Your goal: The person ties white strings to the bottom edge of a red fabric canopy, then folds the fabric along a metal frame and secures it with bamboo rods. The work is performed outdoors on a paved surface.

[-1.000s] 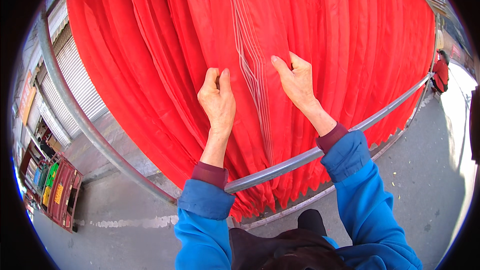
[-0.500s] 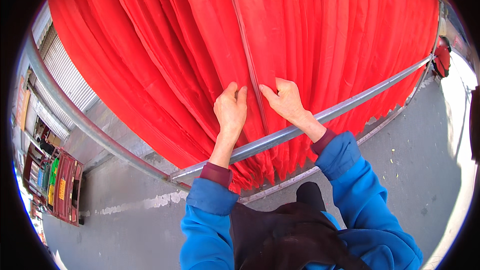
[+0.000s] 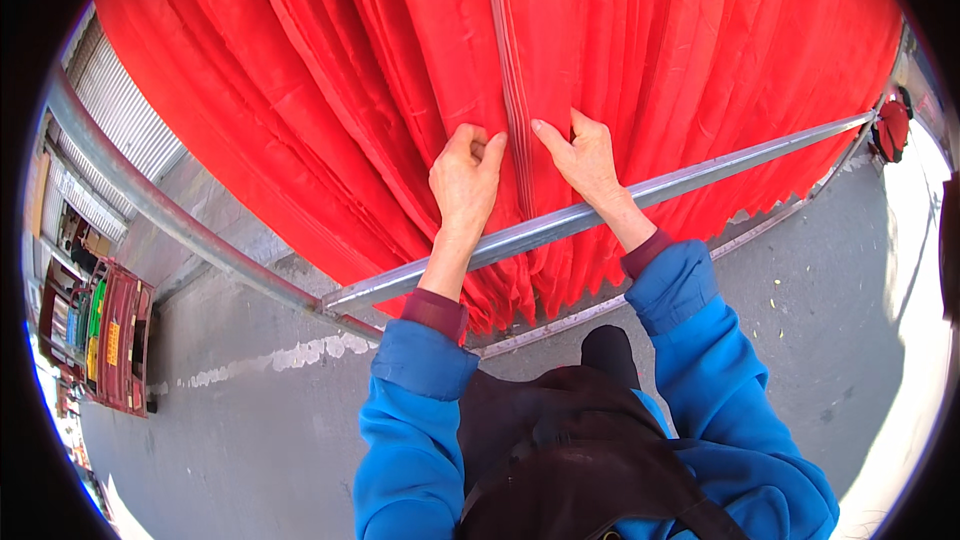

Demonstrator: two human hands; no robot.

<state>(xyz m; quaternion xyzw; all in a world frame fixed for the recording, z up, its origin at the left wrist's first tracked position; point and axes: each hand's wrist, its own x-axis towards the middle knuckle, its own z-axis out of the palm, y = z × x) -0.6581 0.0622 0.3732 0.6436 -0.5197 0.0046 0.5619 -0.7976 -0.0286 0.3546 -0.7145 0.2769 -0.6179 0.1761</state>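
Observation:
A large mass of red cloth (image 3: 330,70) hangs in long pleats over a metal frame. Down its middle runs a narrow gap lined with thin stacked fabric edges (image 3: 515,90). To the left of this gap, my left hand (image 3: 463,180) is closed on a fold of the cloth, thumb and bent fingers pinching it. Across the gap, my right hand (image 3: 590,165) grips another fold, its thumb toward the gap and its fingertips partly hidden in the pleats. Both wrists pass over a grey metal bar (image 3: 545,232) that crosses in front of the cloth.
A curved metal pipe (image 3: 165,210) joins the bar at left. Beyond it stand a dark red cargo vehicle (image 3: 122,340) and a corrugated metal wall (image 3: 125,95). Grey pavement (image 3: 270,440) lies below, and a red object (image 3: 890,130) is at far right.
Both hands, the bar and the cloth's lower hem sit higher in the view. The stacked edges between my hands show as a wider band. Both hands keep their hold.

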